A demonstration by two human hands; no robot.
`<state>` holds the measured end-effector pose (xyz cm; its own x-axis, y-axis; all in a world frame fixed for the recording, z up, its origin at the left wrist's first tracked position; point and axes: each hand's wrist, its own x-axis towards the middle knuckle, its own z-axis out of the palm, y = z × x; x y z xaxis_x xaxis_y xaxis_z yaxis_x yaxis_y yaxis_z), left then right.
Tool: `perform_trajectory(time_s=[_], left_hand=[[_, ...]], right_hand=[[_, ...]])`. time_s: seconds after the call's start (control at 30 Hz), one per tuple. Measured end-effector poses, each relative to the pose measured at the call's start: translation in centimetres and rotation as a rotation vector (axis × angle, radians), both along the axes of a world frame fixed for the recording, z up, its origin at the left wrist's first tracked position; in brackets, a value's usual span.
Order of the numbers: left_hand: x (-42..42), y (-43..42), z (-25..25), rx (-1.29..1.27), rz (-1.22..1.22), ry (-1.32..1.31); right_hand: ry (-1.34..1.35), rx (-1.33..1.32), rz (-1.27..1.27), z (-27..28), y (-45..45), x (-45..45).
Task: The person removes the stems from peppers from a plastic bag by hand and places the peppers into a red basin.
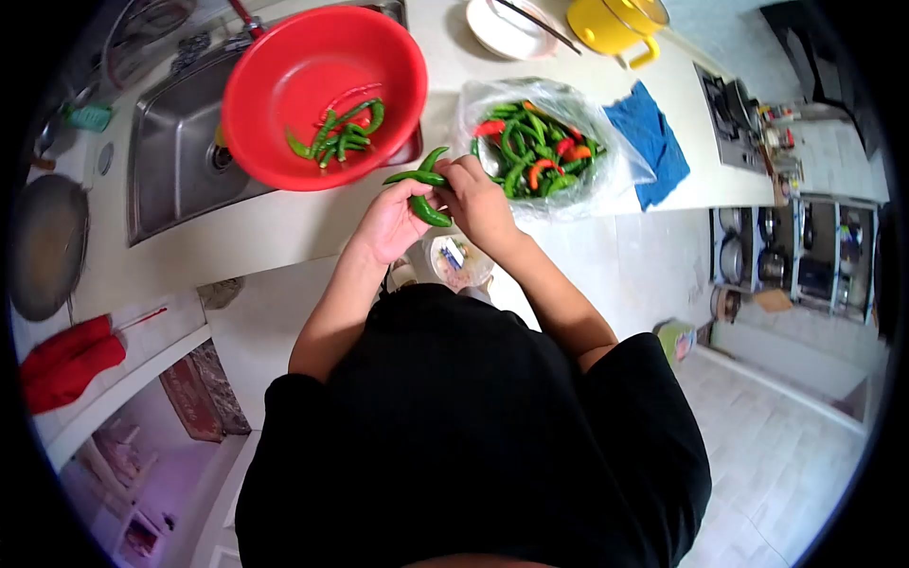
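Head view. The person's left hand [390, 220] is clamped on glossy, slender green chilli peppers [408, 177], its fingers curled round them from the left. The right hand [478, 204] meets it from the right, fingertips drawn together on the near end of the pepper lying crosswise. One pepper points up and away above the pair; another curves downward between the hands. The exact contact of each fingertip is hidden by the fingers.

The hands are held in front of the near edge of a pale, smooth-topped bench [284, 232]. Beyond them to the left, a wide, round red plastic basin [260, 95] overlaps a rectangular stainless-steel sink [175, 151]. Inside the basin lies a loose heap of green and red peppers [343, 135], gathered towards its near side.

Just beside the right hand, on the right, a clear plastic bag [611, 156] stands with its mouth spread, filled with mostly green peppers [525, 137] and some red and orange ones. A crumpled blue cloth [653, 142] lies against the bag's right side. Farther back are a shallow white bowl [502, 33] with dark, thin sticks [540, 26] across it, and a yellow pot [611, 26] with a looped handle.

Below the hands is a round, pale container [454, 275] holding scraps.
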<state>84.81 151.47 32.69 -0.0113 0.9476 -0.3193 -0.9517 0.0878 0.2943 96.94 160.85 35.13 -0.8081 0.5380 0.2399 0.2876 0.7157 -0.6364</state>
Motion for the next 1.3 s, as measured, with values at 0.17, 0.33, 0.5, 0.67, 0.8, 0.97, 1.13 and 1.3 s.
perform_trajectory(time_s=[0.17, 0.33, 0.5, 0.67, 0.8, 0.97, 1.13, 1.3], left_hand=[[2.0, 1.5, 0.7, 0.000, -0.139, 0.259], [1.4, 2.3, -0.1, -0.007, -0.119, 0.308], [1.4, 2.7, -0.5, -0.016, -0.105, 0.332], [3.4, 2.1, 0.5, -0.068, -0.102, 0.352], [6.4, 1.6, 0.3, 0.084, -0.135, 0.235], [3.2, 1.9, -0.1, -0.066, 0.106, 0.102], [-6.1, 3.8, -0.3, -0.158, 0.527, 0.260], [-9.9, 4.1, -1.5, -0.366, 0.613, 0.474]], right_hand=[[0.060, -0.154, -0.171, 0.4, 0.3, 8.1], [-0.070, -0.255, -0.259, -1.7, -1.5, 14.5], [-0.121, -0.234, -0.355, -2.0, -2.0, 16.5], [0.099, -0.494, -0.575, -0.8, -1.7, 14.6], [0.123, -0.273, -0.312, 0.4, -1.9, 9.1], [0.153, -0.037, -0.092, 3.2, -0.6, 6.4], [0.021, 0.279, -0.324, -0.5, 6.5, 6.0], [-0.199, 0.385, -0.263, -3.7, 9.6, 6.7]])
